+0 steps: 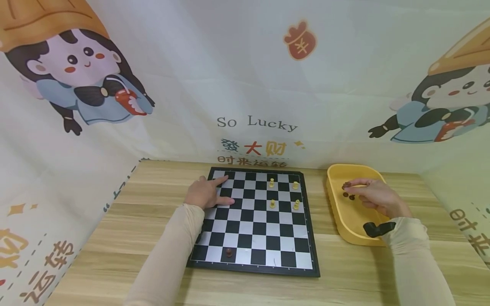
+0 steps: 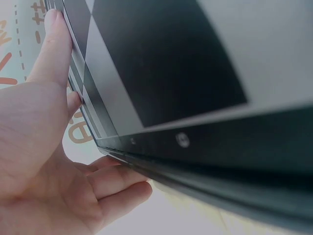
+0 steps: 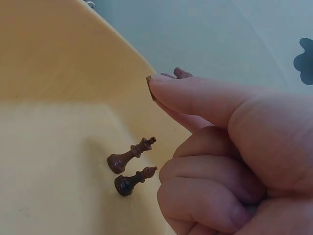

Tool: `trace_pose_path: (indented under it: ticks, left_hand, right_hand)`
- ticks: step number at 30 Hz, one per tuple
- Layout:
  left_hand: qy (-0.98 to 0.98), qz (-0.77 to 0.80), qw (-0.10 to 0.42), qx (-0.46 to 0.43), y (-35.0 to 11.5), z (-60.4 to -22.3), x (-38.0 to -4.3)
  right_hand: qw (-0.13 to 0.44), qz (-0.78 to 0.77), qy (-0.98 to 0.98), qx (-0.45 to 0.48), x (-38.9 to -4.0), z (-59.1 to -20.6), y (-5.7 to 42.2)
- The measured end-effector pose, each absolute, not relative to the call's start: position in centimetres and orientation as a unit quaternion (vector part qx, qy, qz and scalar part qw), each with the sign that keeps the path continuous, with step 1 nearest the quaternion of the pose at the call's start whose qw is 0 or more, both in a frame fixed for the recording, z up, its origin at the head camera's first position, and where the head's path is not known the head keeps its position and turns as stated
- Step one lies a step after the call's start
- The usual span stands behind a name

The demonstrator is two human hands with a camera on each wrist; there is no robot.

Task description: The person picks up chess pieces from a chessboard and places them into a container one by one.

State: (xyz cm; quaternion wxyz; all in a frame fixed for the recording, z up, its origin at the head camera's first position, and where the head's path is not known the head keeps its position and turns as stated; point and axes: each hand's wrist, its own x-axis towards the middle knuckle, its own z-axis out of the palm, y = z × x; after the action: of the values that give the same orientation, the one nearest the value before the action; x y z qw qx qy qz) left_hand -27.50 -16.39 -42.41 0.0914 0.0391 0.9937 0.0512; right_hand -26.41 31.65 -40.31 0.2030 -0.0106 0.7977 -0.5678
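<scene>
On the left side of the black-and-white chessboard [image 1: 252, 229] rests my left hand [image 1: 202, 193], with index finger and thumb stretched over the squares. The left wrist view shows its other fingers bent against the board's edge. My right hand [image 1: 379, 197] is over the yellow tray [image 1: 333, 212], pinching a brown chess piece [image 3: 182, 73] between thumb and index finger. That piece is mostly hidden by the thumb, so I cannot tell its kind. Below it, a brown king [image 3: 128, 155] and a brown bishop [image 3: 134, 181] lie in the tray.
Several cream chess pieces [image 1: 272, 204] stand on the far right part of the board. One brown chess piece [image 1: 229, 252] stands near the front edge. The wooden table [image 1: 115, 255] meets a printed cloth [image 1: 183, 97] behind and at both sides.
</scene>
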Motion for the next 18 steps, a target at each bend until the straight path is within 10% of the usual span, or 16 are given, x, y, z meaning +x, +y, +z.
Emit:
trace_pose_path:
  ticks: [18]
  left_hand:
    - [0.994, 0.049, 0.088, 0.048, -16.38, -42.13, -27.34]
  right_hand:
    - [0.191, -0.548, 0.814, -0.006, -27.01, -40.61, 31.98]
